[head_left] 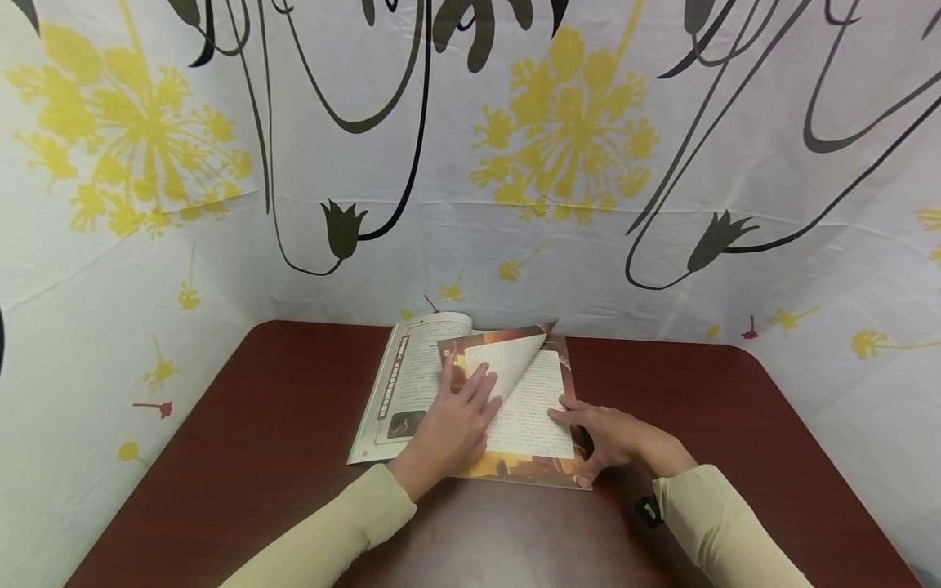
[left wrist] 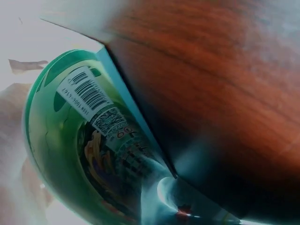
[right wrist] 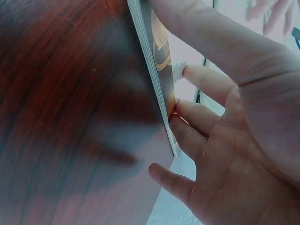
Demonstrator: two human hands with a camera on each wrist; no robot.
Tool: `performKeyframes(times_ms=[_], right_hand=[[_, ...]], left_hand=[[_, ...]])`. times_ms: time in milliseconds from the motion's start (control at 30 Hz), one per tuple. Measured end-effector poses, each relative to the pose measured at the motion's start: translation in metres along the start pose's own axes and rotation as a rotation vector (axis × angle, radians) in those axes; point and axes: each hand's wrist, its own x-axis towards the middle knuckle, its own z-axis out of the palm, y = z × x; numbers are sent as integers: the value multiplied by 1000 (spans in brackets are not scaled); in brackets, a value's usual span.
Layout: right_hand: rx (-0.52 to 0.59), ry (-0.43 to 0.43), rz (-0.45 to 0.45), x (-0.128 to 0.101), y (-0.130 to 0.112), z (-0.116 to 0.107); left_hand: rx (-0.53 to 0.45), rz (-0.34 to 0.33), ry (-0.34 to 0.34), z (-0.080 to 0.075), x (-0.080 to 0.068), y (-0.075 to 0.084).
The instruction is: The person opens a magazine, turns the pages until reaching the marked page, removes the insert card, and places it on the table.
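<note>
An open magazine [head_left: 532, 408] lies on the table, with printed text and orange-brown borders on its right side. One page [head_left: 507, 359] is folded over diagonally, its far corner sticking up. My left hand [head_left: 456, 420] rests on that page near the middle of the magazine, fingers spread. At the right edge, my right hand [head_left: 621, 437] touches the magazine, its thumb by the near corner and its fingers over the page margin. The right wrist view shows the fingers [right wrist: 190, 133] along the page edges. In the left wrist view, a green cover [left wrist: 47, 126] with a barcode curls up.
The magazine sits on a dark red-brown table [head_left: 294, 408] with rounded far corners. Behind it hangs a white cloth [head_left: 441, 163] with yellow and dark plant prints. A small dark object [head_left: 649, 511] shows at the right sleeve's cuff.
</note>
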Motion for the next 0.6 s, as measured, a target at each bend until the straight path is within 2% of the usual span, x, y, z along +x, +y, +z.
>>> performKeyframes(times_ms=[133,233,400,600], right_hand=[[-6,6,3,0,-1,0],[-5,9,14,1,-1,0],[-24,14,19,1,1,1],[-15,21,29,1,1,2]], left_hand=[[15,18,-87,-1,0,1],[27,33,-123,-2,0,2],[23,42,-147,-3,0,2],[-24,21,-139,-2,2,0]])
